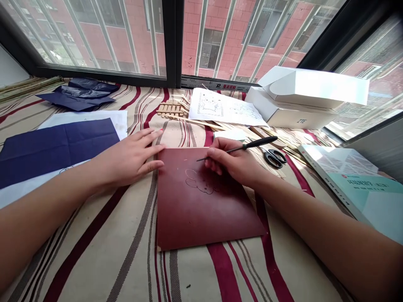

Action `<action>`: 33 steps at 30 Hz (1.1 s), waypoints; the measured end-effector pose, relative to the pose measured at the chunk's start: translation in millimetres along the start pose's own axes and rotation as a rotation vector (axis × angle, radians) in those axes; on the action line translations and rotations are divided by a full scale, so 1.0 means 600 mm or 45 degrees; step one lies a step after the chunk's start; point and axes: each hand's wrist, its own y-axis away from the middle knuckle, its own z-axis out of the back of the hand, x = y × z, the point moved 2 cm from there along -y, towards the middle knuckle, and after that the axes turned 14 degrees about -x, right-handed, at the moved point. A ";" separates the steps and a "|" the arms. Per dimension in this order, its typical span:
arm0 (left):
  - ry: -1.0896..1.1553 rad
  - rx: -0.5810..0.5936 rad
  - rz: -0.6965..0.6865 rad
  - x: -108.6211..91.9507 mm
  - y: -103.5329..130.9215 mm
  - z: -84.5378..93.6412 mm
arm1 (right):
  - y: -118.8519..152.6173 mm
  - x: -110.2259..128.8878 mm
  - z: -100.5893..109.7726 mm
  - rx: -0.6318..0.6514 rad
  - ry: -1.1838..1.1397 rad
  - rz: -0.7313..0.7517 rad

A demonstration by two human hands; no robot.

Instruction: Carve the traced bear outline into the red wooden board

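Note:
A dark red board (pixel 201 218) lies flat on the striped cloth, with a small outline drawing (pixel 201 182) on its upper part. My right hand (pixel 231 161) is closed round a thin tool with a black handle (pixel 261 141). The tool's fine metal tip points left, over the board just above the drawing; whether it touches the surface cannot be told. Flat beside the board's upper left edge rests my left hand (pixel 138 155), fingers spread, the fingertips at the edge.
Black-handled scissors (pixel 275 158) lie right of my right hand, near wooden strips (pixel 220 126) and a printed sheet (pixel 225 107). A white box (pixel 299 113) stands at the back right, a book (pixel 355 180) at right. Dark blue paper (pixel 63 144) lies at left.

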 end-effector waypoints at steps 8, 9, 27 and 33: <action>0.059 0.162 0.025 -0.011 0.002 -0.013 | 0.011 0.011 -0.031 0.152 0.279 0.098; 0.050 0.165 0.039 -0.011 0.002 -0.013 | 0.011 0.010 -0.032 0.158 0.287 0.104; -0.007 0.189 0.060 -0.010 0.002 -0.016 | 0.005 0.010 -0.023 0.271 0.367 0.238; -0.016 0.188 0.064 -0.010 0.002 -0.017 | 0.003 0.014 -0.017 0.321 0.374 0.255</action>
